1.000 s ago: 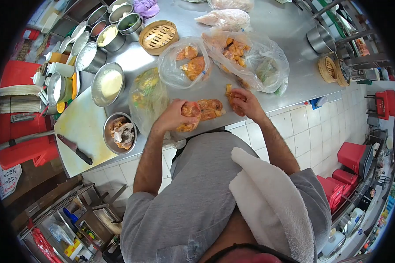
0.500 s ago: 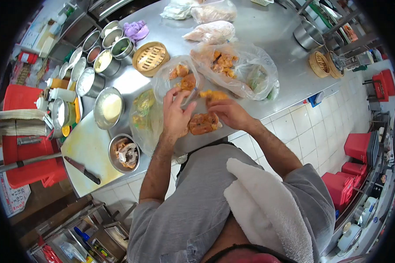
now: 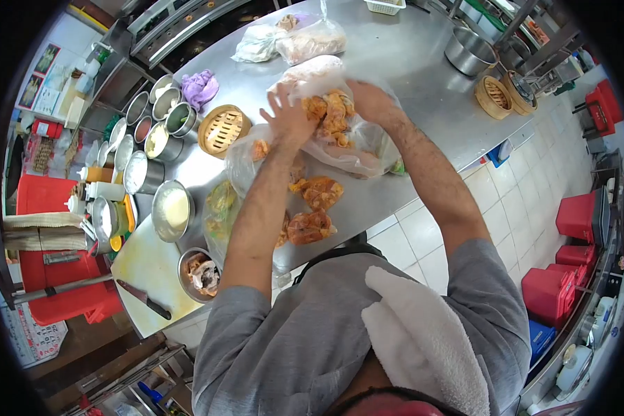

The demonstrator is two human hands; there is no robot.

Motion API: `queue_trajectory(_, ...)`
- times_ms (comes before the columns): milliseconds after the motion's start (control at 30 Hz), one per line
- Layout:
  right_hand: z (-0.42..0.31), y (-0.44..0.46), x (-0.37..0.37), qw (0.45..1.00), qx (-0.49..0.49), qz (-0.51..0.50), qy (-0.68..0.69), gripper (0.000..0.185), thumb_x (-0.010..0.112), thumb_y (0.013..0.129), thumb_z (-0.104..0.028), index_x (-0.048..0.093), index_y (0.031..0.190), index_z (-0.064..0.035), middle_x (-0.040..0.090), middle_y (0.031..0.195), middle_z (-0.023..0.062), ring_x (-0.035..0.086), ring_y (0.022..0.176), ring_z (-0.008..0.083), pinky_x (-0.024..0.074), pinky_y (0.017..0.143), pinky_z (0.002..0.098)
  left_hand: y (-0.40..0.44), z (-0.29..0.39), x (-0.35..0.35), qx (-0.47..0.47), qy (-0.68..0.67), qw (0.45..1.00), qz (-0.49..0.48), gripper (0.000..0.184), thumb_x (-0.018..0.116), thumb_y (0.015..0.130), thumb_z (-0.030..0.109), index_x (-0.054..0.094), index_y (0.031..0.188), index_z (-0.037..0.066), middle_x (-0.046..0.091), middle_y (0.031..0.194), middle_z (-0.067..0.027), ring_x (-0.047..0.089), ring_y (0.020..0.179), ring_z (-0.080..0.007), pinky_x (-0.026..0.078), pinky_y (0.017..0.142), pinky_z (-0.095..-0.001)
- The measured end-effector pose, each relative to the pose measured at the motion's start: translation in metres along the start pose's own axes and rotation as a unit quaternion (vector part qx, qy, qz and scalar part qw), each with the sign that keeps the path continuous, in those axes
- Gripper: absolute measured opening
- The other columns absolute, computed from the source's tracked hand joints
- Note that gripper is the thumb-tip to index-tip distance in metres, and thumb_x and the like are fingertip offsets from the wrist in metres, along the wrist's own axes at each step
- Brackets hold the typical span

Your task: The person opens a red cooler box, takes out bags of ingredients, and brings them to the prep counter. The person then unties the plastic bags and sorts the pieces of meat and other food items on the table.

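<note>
My left hand (image 3: 288, 119) is over the left side of a clear plastic bag (image 3: 359, 158), fingers spread. My right hand (image 3: 371, 102) has its fingers curled at the bag's far right edge, apparently gripping the plastic. Orange-coated meat pieces (image 3: 336, 114) show in the bag's mouth, between both hands. Nearer my body, one coated meat piece (image 3: 319, 192) and another piece (image 3: 310, 227) lie on the steel table. A second clear bag (image 3: 240, 163) with more meat is partly hidden behind my left forearm.
Left of the bags are a bamboo steamer (image 3: 223, 130), several metal bowls and a bowl of pale batter (image 3: 173, 210). A knife (image 3: 144, 299) lies on the cutting board (image 3: 135, 267), near a bowl of meat scraps (image 3: 200, 272). More filled bags (image 3: 312, 43) sit at the back.
Both hands have moved away from my body, from the near meat pieces to the larger bag. The orange piece that my right hand handled now lies on the table. The view has shifted slightly.
</note>
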State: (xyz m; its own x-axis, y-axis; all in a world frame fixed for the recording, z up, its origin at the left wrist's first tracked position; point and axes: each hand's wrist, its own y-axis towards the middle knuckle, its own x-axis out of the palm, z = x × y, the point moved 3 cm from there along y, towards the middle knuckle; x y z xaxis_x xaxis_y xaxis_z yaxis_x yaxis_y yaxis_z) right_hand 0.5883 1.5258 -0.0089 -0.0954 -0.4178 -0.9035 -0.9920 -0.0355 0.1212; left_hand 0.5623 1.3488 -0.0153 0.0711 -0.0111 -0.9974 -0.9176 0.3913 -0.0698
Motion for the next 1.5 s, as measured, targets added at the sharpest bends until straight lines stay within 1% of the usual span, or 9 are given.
queue_trajectory(100, -0.008, 0.009, -0.016, 0.999, -0.015, -0.005, 0.038, 0.043, 0.046, 0.078, 0.002, 0.044, 0.121, -0.0022, 0.052, 0.116, 0.0222, 0.051, 0.107, 0.0362, 0.0423, 0.091, 0.0425, -0.004, -0.021, -0.002, -0.028, -0.062, 0.993, 0.096, 0.075, 0.067, 0.071, 0.016, 0.031, 0.137, 0.014, 0.015, 0.144, -0.0168, 0.019, 0.130, -0.0380, 0.023, 0.099, -0.0598)
queue_trajectory(433, -0.023, 0.023, 0.032, 0.985, -0.023, -0.164, -0.051, 0.049, 0.064, 0.072, -0.021, 0.053, 0.119, -0.0123, 0.052, 0.116, 0.0180, 0.052, 0.108, 0.0311, 0.0440, 0.090, 0.0394, -0.032, -0.043, -0.018, -0.029, -0.105, 0.993, 0.050, 0.092, 0.072, 0.071, 0.015, 0.014, 0.142, 0.012, 0.024, 0.142, -0.0119, 0.028, 0.127, -0.0356, 0.025, 0.101, -0.0530)
queue_trajectory(667, -0.039, 0.014, 0.053, 0.978, -0.095, -0.182, -0.037, 0.033, 0.061, 0.077, -0.013, 0.059, 0.109, -0.0176, 0.054, 0.117, 0.0122, 0.052, 0.109, 0.0293, 0.0429, 0.092, 0.0392, -0.047, -0.037, -0.012, 0.014, -0.127, 0.991, 0.045, 0.095, 0.072, 0.070, 0.010, 0.010, 0.142, 0.008, 0.021, 0.144, -0.0104, 0.028, 0.126, -0.0330, 0.024, 0.098, -0.0575)
queue_trajectory(867, -0.033, 0.003, 0.032, 0.972, -0.112, -0.203, 0.042, 0.044, 0.059, 0.073, -0.005, 0.058, 0.114, -0.0194, 0.053, 0.114, 0.0124, 0.048, 0.111, 0.0301, 0.0396, 0.094, 0.0373, -0.078, -0.015, -0.025, 0.077, -0.142, 0.986, 0.045, 0.083, 0.074, 0.065, 0.013, 0.032, 0.138, 0.015, 0.021, 0.145, -0.0105, 0.023, 0.132, -0.0308, 0.016, 0.105, -0.0536)
queue_trajectory(1033, -0.026, -0.059, 0.018, 0.954, -0.100, -0.266, 0.097, 0.056, 0.064, 0.071, 0.000, 0.049, 0.124, -0.0112, 0.049, 0.119, 0.0162, 0.048, 0.109, 0.0320, 0.0413, 0.091, 0.0383, -0.118, -0.005, -0.010, 0.273, -0.206, 0.937, -0.072, 0.034, 0.067, 0.072, 0.009, 0.061, 0.105, 0.011, 0.043, 0.132, -0.0080, 0.036, 0.124, -0.0270, 0.024, 0.103, -0.0504)
queue_trajectory(1133, -0.020, -0.078, 0.033, 0.958, -0.043, -0.277, 0.061, 0.054, 0.065, 0.072, 0.000, 0.050, 0.123, -0.0097, 0.050, 0.117, 0.0154, 0.049, 0.108, 0.0319, 0.0419, 0.090, 0.0380, -0.128, -0.025, -0.020, 0.152, -0.385, 0.911, -0.008, 0.023, 0.062, 0.075, 0.007, 0.061, 0.099, 0.009, 0.052, 0.121, -0.0095, 0.045, 0.116, -0.0268, 0.034, 0.098, -0.0407)
queue_trajectory(1267, -0.036, -0.093, 0.000, 0.975, -0.108, -0.047, 0.188, 0.041, 0.064, 0.073, 0.000, 0.057, 0.112, -0.0076, 0.056, 0.108, 0.0146, 0.054, 0.100, 0.0319, 0.0445, 0.085, 0.0365, -0.174, -0.053, -0.017, 0.043, -0.390, 0.918, -0.056, 0.021, 0.061, 0.074, 0.011, 0.061, 0.095, 0.007, 0.055, 0.111, -0.0109, 0.049, 0.108, -0.0286, 0.040, 0.092, -0.0350)
queue_trajectory(1367, -0.100, -0.127, -0.034, 0.891, -0.078, -0.203, 0.400, 0.032, 0.064, 0.072, 0.002, 0.060, 0.103, -0.0051, 0.058, 0.101, 0.0148, 0.056, 0.095, 0.0312, 0.0453, 0.083, 0.0364, -0.208, -0.039, 0.019, 0.153, -0.299, 0.940, -0.060, 0.036, 0.065, 0.067, 0.016, 0.057, 0.101, 0.007, 0.055, 0.100, -0.0111, 0.052, 0.099, -0.0312, 0.041, 0.086, -0.0411)
queue_trajectory(1500, -0.130, -0.141, 0.049, 0.918, -0.188, -0.262, 0.232, 0.046, 0.064, 0.069, 0.005, 0.054, 0.112, -0.0071, 0.050, 0.116, 0.0156, 0.051, 0.108, 0.0294, 0.0448, 0.087, 0.0375, -0.218, -0.009, 0.057, 0.172, -0.176, 0.969, 0.008, 0.052, 0.066, 0.063, 0.015, 0.050, 0.112, 0.007, 0.054, 0.103, -0.0118, 0.052, 0.098, -0.0307, 0.036, 0.089, -0.0438)
